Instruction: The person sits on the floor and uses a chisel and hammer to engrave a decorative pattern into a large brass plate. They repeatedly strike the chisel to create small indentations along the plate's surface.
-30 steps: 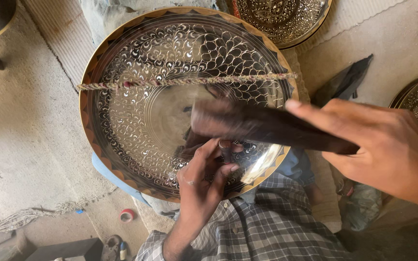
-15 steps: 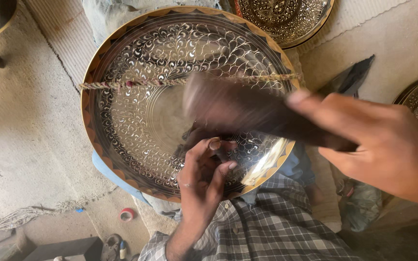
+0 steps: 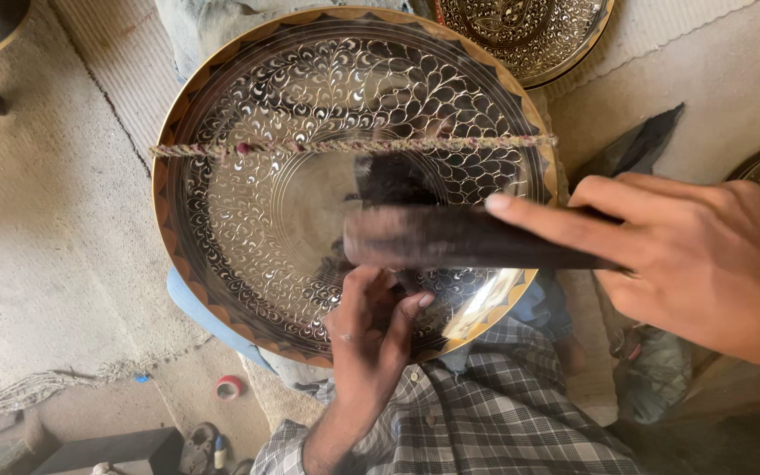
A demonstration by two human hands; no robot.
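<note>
Right hand [image 3: 697, 255] grips a blurred dark tool [image 3: 468, 237], now level, above the engraved tray [image 3: 222, 229]. Left hand [image 3: 371, 339] pinches something unseen near the 6 o'clock rim; open tray surface lies toward 9 o'clock.

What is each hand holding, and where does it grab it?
The right hand holds a dark, blurred hammer-like tool by its handle end. The left hand pinches something small against the engraved round metal plate; unclear what.

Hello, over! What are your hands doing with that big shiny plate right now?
Right hand grips dark mallet over plate. Left hand pinches something small on it. Rope crosses plate.
</note>
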